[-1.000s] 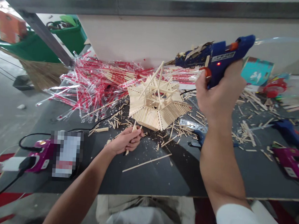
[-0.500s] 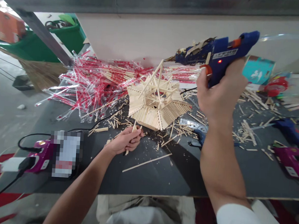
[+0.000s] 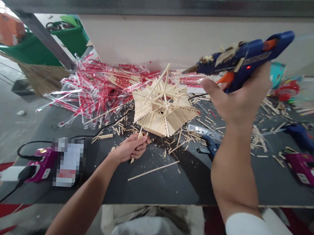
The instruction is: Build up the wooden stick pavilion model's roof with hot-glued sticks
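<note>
A blue hot glue gun [image 3: 237,60] with an orange trigger is gripped in my right hand [image 3: 240,96], a red light lit on its side. Its nozzle points left, apart from the star-shaped stick model [image 3: 157,119], which is built of pale wooden sticks with a few rising to a peak. My left hand [image 3: 132,147] is closed around a few short wooden sticks [image 3: 140,131] just in front of the model. One long loose stick [image 3: 153,170] lies on the dark table below that hand.
Red-and-clear wrapped chopsticks [image 3: 95,89] are heaped at the back left. A phone [image 3: 67,163] and a purple power strip [image 3: 42,162] lie left. Cut stick pieces, blue cutters [image 3: 211,145], another blue glue gun [image 3: 301,135] and a second purple strip [image 3: 301,167] are to the right.
My right hand has drawn the glue gun to the right, off the model's peak, and its thumb has come away from the trigger. The left hand has stayed in place.
</note>
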The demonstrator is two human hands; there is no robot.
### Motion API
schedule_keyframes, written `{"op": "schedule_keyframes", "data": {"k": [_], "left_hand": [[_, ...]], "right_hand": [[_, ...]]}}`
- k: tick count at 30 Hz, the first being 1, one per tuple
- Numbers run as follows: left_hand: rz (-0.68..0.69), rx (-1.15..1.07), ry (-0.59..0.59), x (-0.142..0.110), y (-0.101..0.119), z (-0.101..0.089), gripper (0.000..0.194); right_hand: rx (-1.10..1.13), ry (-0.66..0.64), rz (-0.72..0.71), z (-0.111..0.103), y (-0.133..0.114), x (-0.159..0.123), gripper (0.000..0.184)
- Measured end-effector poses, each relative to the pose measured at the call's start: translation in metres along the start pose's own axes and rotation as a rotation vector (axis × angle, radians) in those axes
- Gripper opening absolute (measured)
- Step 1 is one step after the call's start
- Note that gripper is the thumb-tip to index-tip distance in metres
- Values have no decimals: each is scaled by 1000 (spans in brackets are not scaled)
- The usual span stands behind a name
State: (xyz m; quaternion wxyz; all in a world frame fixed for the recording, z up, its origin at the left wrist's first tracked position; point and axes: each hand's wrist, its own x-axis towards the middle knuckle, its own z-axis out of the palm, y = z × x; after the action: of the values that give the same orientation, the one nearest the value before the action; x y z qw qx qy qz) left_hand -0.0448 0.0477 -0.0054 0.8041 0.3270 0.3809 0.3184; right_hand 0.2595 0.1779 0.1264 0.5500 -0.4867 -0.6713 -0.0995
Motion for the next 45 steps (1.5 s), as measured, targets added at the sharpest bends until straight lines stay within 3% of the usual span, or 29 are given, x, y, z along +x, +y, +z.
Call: {"op": "schedule_keyframes", "data": {"k": [6, 18, 31, 45], "left_hand": [[2, 1, 2, 0, 0, 0, 32], [8, 9, 1, 2, -1, 1, 31], [13, -1, -23, 2, -2, -2, 31], [1, 10, -25, 1, -1, 0, 30]], "right_hand": [[-93, -277, -42, -20, 13, 3, 44], [-197, -489, -52, -14, 12, 2, 52], [-228, -487, -150, -15, 14, 0, 50], [-261, -513, -132, -14, 11, 2, 47]]}}
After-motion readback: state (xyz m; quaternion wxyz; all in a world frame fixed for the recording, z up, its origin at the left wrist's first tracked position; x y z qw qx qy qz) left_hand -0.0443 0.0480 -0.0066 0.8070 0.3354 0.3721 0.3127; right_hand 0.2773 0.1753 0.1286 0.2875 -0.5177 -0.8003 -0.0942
